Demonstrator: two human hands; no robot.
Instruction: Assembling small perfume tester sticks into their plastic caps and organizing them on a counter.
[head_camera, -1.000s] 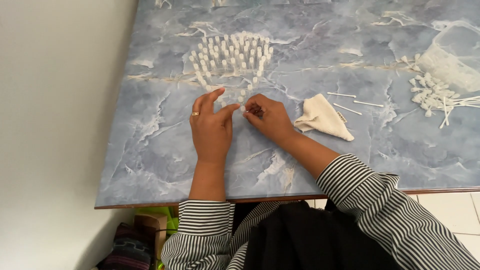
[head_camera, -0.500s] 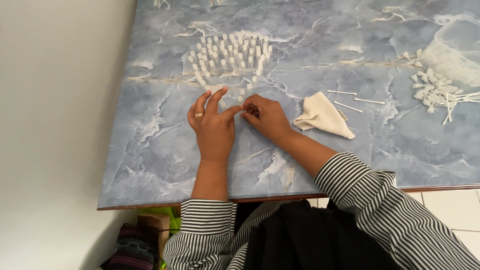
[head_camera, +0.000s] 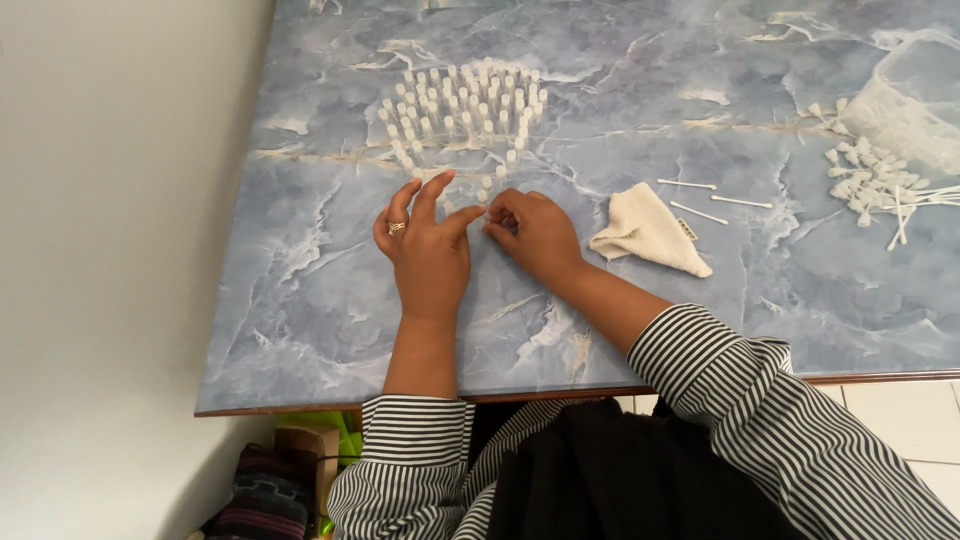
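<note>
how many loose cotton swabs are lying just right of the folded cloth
3. One cotton swab lies above the cream cloth, one beside its upper right edge, one further right. More sit tangled in the white pile by the table's right edge, uncounted.

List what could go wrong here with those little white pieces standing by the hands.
1. The standing white pieces are packed close and upright; a nudge from the left hand or right hand, both right at the cluster's near edge, could topple several.
2. The swabs beside the cloth lie loose, so a sleeve might sweep them away.
</note>
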